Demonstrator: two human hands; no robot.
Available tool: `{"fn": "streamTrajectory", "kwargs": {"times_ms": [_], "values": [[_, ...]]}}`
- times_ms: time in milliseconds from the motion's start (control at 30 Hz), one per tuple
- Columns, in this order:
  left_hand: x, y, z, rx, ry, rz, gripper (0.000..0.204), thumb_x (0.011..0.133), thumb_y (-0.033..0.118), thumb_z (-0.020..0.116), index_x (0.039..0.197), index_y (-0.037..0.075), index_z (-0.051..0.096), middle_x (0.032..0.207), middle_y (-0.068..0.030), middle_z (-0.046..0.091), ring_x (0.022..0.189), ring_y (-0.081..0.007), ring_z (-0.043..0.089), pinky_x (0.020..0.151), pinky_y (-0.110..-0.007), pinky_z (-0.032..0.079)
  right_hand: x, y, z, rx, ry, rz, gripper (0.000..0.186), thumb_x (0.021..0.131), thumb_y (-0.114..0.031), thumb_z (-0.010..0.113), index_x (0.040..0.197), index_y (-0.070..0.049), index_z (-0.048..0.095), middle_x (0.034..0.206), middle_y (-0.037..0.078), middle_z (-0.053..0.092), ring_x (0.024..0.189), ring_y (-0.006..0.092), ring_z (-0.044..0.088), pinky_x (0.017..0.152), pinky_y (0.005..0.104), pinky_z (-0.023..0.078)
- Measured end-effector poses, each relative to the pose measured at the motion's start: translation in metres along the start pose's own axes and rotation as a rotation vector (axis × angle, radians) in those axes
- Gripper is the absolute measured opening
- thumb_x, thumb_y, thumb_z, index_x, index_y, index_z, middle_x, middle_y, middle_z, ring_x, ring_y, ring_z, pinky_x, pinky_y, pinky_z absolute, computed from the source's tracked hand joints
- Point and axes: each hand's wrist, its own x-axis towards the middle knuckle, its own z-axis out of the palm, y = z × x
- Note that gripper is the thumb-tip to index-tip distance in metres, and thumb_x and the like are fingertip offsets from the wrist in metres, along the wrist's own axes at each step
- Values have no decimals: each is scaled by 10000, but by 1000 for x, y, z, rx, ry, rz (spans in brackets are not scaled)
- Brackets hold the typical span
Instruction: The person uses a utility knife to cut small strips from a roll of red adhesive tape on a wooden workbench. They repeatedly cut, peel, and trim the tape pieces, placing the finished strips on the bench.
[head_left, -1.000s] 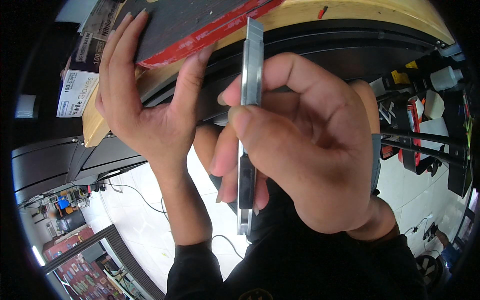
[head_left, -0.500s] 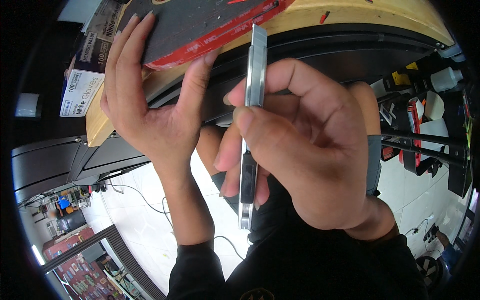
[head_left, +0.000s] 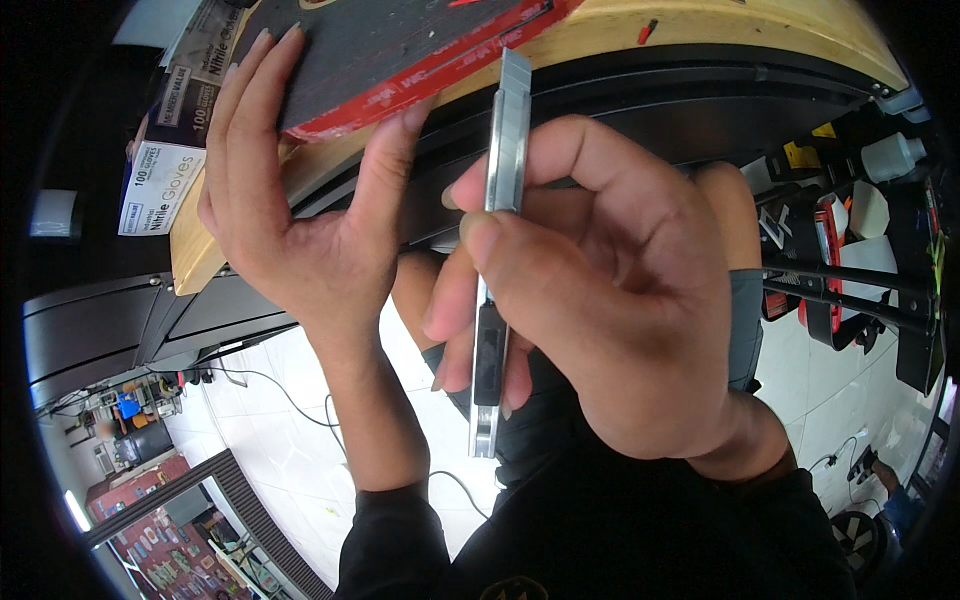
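Observation:
My right hand [head_left: 600, 290] holds a slim silver snap-off utility knife [head_left: 490, 340] upright between thumb and fingers. Its segmented blade [head_left: 514, 95] is extended and points up, close to the red edge of a dark grey board. That board [head_left: 370, 50] lies on a wooden bench, and red printed film or tape [head_left: 400, 88] covers its front edge. My left hand [head_left: 310, 230] spans the board's left corner, long fingers flat along its side and top, thumb against the red edge. The fingers' contact at the far side is partly hidden.
Glove boxes [head_left: 165, 180] stand left of the board. A small red-and-black scrap [head_left: 648, 32] lies on the wooden bench [head_left: 770, 38]. Black drawers or panels run beneath. At right is a black cart [head_left: 850, 280] with bottles and tools; cables [head_left: 270, 385] cross the white floor.
The utility knife and my right hand have shifted very slightly left. The board and its red edge also sit a touch further left; my left hand keeps its hold.

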Motion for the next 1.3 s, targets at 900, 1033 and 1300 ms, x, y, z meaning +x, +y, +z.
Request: {"fn": "streamTrajectory", "kwargs": {"times_ms": [900, 1033, 1300], "values": [[1, 1, 1, -106, 0, -51, 519, 768, 165, 866, 1256, 121, 697, 1278, -92, 685, 1190, -220, 641, 1038, -378, 482, 2, -3, 4, 27, 27, 50, 218, 1022, -95, 548, 1143, 84, 523, 791, 188, 713, 601, 188, 717, 412, 216, 503], [0, -2, 2, -56, 4, -22, 474, 800, 155, 839, 1251, 110, 700, 1289, -100, 679, 1207, -225, 634, 1047, -378, 480, 4, -4, 4, -12, 31, 19, 220, 1023, -101, 549, 1134, 88, 538, 784, 192, 713, 592, 191, 713, 407, 218, 499], [2, -5, 1, -101, 0, 1, 458, 815, 179, 823, 1249, 101, 699, 1302, -108, 672, 1226, -240, 623, 1045, -391, 485, 3, -24, 12, -127, 171, 227, 225, 1018, -130, 558, 1121, 67, 593, 746, 157, 701, 556, 168, 700, 398, 200, 465]]}}
